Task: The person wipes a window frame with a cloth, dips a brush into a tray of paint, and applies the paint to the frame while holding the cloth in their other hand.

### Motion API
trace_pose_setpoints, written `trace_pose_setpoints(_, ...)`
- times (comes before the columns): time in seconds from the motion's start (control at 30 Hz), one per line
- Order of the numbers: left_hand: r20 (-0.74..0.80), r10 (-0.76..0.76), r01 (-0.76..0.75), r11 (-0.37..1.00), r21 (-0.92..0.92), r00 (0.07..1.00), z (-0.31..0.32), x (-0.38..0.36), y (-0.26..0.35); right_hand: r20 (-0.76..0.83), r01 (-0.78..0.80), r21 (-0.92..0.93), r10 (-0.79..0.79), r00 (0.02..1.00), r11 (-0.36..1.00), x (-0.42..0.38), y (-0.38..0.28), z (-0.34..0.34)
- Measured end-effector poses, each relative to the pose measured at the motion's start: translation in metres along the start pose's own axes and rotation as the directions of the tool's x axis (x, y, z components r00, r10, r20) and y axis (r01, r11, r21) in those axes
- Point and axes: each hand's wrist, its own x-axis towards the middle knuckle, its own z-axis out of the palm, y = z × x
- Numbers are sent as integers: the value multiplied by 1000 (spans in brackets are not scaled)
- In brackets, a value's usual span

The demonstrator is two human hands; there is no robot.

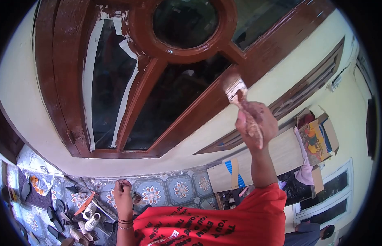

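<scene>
My right hand [260,123] is closed round the paint-smeared handle of a paintbrush [235,87], raised in front of the window. Its bristles are blurred and overlap the brown wooden window frame [191,112], near where a diagonal bar meets the lower rail. Dark paint stains mark the back of this hand. Low in the view, my left hand [123,199] hangs by my side with its fingers curled in, stained at the tips, and nothing shows in them. White masking tape [87,90] edges one glass pane of the window, partly loose and torn near the top.
Several shoes [92,221] lie on the patterned tile floor [170,190] at lower left. To the right are a wooden panel [277,151], an open cardboard box [316,141] and a pink cloth [304,170]. A person [306,234] is at the lower right, near a white-framed window [328,201].
</scene>
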Motion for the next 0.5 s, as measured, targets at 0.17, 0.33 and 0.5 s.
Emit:
trace_pose_setpoints(0.17,0,-51,51,998,-21,999,-4,-1,6,208,-35,163,0,978,986,-34,-17,14)
trace_pose_setpoints(0.33,-14,-41,41,998,41,999,-6,-2,7,-4,-53,52,54,999,997,-24,-13,3)
trace_pose_setpoints(0.5,-28,-51,51,999,0,998,-3,-6,9,47,39,44,-41,998,998,-40,-11,22)
